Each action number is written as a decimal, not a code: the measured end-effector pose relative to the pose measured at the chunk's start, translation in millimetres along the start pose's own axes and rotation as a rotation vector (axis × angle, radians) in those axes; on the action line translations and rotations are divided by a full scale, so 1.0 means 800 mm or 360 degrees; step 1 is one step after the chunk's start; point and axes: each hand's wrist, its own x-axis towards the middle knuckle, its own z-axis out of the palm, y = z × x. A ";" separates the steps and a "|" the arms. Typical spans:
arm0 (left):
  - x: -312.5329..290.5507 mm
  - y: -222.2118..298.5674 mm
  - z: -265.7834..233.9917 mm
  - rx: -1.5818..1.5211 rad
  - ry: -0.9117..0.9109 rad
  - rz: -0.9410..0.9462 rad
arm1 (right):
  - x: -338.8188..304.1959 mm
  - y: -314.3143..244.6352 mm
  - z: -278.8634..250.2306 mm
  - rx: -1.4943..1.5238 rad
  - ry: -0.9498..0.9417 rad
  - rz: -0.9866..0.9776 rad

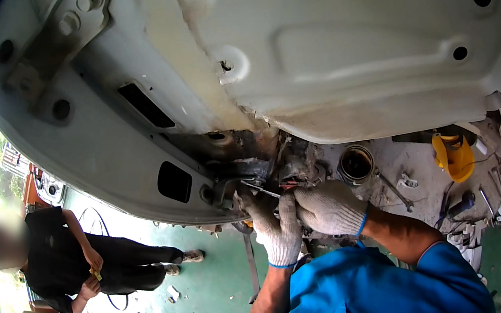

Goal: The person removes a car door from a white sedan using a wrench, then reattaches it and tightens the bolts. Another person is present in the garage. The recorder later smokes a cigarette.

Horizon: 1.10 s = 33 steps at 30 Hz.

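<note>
Thin, straight silver metal rod (260, 189) lies right at your left fingertips, slanting down toward your left thumb. Your left hand (276, 229), in an off-white knitted glove with a blue cuff edge, has thumb and forefinger spread apart at the rod; you cannot tell from here whether they pinch it. Your right hand (332, 209), gloved alike, sits just beside the left with its fingers curled; what it grips, if anything, is hidden. A small red piece (290, 185) shows between the two hands at their fingertips.

Just above your grip is a dark, rust-stained metal recess (236, 146), and over it spreads a large pale-grey sheet-metal vehicle panel (342, 70). Right of your grip stands a round, dark open container (355, 164), then a dark metal wrench (395, 191), and farther out a curved yellow plastic piece (454, 158). Well left of your grip, a person in black clothes (139, 258) holds something small and yellow (96, 274).
</note>
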 end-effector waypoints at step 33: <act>0.004 0.018 -0.017 0.0184 -0.0179 -0.0209 | 0.020 -0.004 0.011 0.0012 -0.0074 0.0003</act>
